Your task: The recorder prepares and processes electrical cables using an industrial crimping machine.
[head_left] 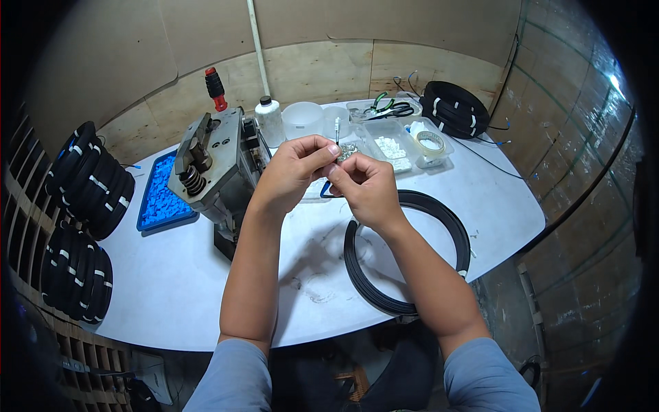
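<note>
My left hand (296,168) and my right hand (372,191) meet over the middle of the table, thumbs and forefingers pinched together. A thin dark cable end with a small white sleeve (337,126) sticks up from the pinched fingertips of the left hand. What lies between the right fingertips is mostly covered by the fingers. Beneath that hand shows a short blue piece (325,189), partly hidden. A coil of black cable (355,270) lies on the table under my right forearm. Behind the fingers is a pile of small metal parts (349,149).
Left of my hands stands a metal press (226,147), beside a blue tray (141,221) of blue pieces. Behind are a white bottle (270,121), a round tub (303,119), white connectors (391,148), a tape roll (430,141) and pliers (382,104). Black cable coils (453,110) sit around.
</note>
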Available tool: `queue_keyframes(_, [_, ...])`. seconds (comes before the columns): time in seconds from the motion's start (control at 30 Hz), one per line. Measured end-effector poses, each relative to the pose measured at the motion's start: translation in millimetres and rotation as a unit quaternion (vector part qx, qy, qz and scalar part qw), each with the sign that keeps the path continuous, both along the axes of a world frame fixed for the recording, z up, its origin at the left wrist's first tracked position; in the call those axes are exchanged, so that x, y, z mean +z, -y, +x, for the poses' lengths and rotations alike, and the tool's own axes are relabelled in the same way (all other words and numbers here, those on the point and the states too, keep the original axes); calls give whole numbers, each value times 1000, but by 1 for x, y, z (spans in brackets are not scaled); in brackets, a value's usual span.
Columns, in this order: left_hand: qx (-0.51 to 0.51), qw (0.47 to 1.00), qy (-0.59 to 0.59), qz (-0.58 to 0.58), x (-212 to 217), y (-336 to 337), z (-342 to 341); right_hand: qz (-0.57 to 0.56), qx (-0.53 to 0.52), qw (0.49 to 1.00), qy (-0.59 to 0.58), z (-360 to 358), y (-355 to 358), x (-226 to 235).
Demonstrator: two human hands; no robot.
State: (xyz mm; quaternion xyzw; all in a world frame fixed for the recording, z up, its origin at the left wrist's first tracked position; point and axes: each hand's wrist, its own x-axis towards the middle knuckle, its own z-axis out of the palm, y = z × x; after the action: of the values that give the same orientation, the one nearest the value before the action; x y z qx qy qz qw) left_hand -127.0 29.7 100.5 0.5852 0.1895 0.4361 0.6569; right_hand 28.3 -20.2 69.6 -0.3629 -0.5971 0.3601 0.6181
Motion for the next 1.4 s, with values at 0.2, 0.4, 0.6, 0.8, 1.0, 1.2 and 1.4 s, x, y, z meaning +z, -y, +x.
queue_keyframes(0.2, [1, 1000, 4, -4, 1, 2, 2, 7, -10, 1000, 0, -1, 0, 1])
queue_keyframes(0.4, [17, 1000, -5, -6, 3, 3, 2, 3, -27, 999, 25, 0, -1, -1])
queue_keyframes(0.6, [25, 1000, -1, 0, 2, 1, -1, 4, -21, 1000, 22, -5, -2, -4])
queue_keyframes(0.8, [52, 998, -8, 39, 4, 6, 2, 8, -11, 1000, 7, -4, -2, -4])
queue_keyframes(1.0, [75, 990, -53, 111, 10, 12, 3, -21, 74, 996, -39, 1, 1, 1])
queue_keyframes(1.2, [48, 994, -39, 90, 11, 10, -1, 5, 104, 994, -24, 2, -1, -1])
queue_keyframes(1.4, [35, 997, -41, 49, 10, 9, -2, 10, 102, 995, -15, 2, -3, -2])
